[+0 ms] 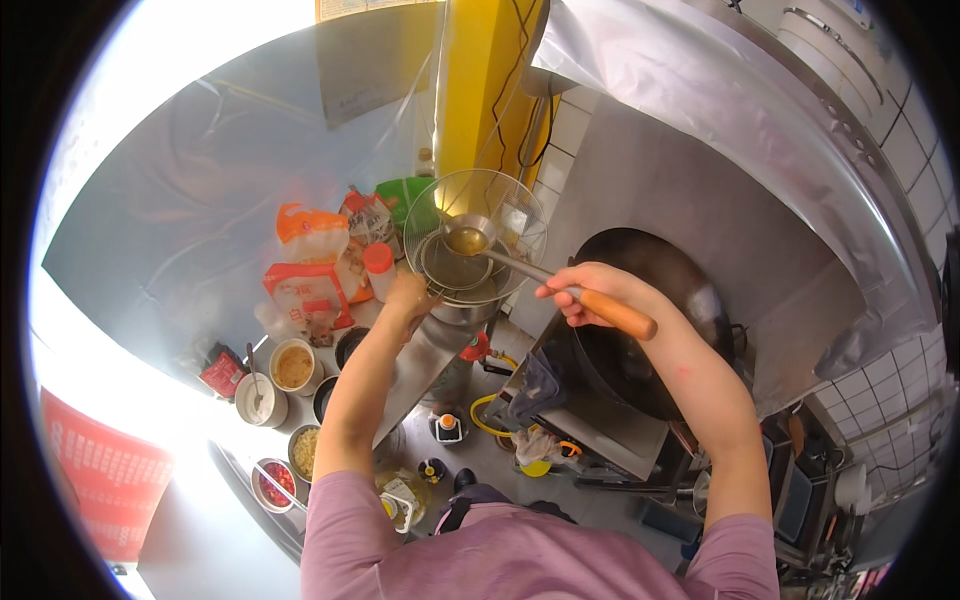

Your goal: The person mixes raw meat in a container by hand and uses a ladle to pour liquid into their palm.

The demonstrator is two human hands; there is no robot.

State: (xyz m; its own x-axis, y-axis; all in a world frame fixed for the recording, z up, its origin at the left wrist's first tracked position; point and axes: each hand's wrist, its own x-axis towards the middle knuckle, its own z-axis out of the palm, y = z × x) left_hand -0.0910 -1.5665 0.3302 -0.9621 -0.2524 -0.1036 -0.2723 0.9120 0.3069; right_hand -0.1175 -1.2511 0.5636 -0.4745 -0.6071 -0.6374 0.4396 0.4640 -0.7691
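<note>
My right hand (600,291) grips the wooden handle of a metal ladle (517,264). The ladle's bowl holds a yellowish liquid (466,241) and is over a round mesh strainer (459,264). My left hand (411,298), slightly blurred, is closed at the near left rim of the strainer, on what looks like its handle. A wide wire skimmer (476,178) surrounds the strainer in view. Below them stands a metal pot (463,313) at the counter's end; its contents are hidden.
A dark wok (637,360) sits on the stove to the right. Left of my hands are a red-capped jar (379,262), seasoning bags (304,289) and bowls of white seasoning (260,401), minced garlic (304,450) and chopped red chili (274,484). Oil jugs (401,499) stand on the floor.
</note>
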